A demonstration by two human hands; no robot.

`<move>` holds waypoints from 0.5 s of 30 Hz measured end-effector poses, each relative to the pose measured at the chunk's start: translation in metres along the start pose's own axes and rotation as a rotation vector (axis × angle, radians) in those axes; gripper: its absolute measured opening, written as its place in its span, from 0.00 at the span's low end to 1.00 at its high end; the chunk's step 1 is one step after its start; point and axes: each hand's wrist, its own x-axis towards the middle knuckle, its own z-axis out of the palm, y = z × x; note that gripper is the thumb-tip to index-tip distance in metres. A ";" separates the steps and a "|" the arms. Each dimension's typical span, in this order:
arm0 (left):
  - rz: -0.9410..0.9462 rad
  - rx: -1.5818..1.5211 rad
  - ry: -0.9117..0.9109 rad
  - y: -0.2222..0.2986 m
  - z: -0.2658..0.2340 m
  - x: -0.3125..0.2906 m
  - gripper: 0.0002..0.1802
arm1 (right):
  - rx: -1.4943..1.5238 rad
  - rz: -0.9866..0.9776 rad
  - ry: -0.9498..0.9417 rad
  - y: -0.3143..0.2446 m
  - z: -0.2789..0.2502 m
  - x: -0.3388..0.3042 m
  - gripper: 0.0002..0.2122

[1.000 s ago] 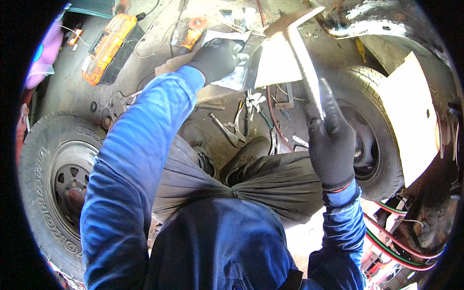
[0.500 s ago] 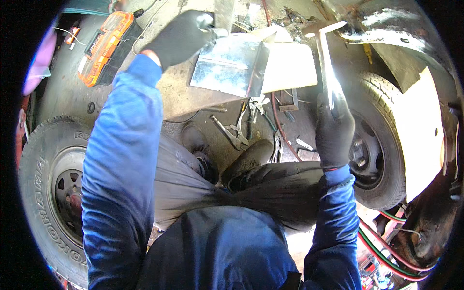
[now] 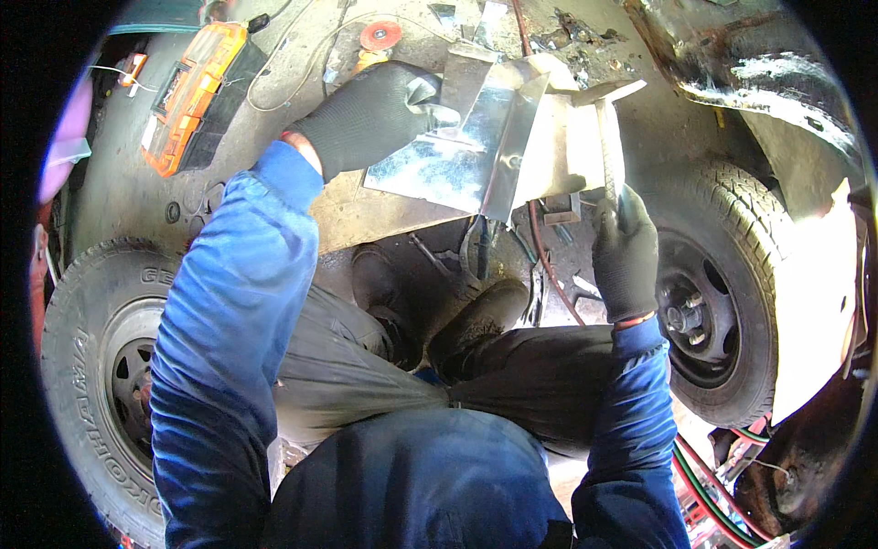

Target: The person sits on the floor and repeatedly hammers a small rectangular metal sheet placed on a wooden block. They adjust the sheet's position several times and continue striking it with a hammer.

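A shiny bent piece of sheet metal (image 3: 430,174) with an upright folded flange lies on a flat board (image 3: 366,220) in front of me. My left hand (image 3: 375,119), in a black glove, is closed on the upper left edge of the sheet metal. On the right, my gloved right hand (image 3: 626,256) grips the handle of a hammer (image 3: 607,142), which points away from me. The hammer's head, with one long tapered end, is at the right of the sheet metal; whether it touches anything, I cannot tell.
An orange and black toolbox (image 3: 197,101) stands at the far left, and a grinder with a red disc (image 3: 380,37) lies beyond my left hand. Tyred wheels flank me, one left (image 3: 101,366) and one right (image 3: 713,284). A hose (image 3: 544,256) and locking pliers (image 3: 434,256) lie by my boots.
The hammer has come down and slightly left, nearer the sheet metal. My left hand has shifted right and nearer. The grinder's red disc has come into sight as the view tilted.
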 end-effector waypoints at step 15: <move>-0.002 0.047 0.020 0.019 0.016 -0.011 0.16 | 0.384 0.125 -0.015 -0.086 -0.046 -0.064 0.19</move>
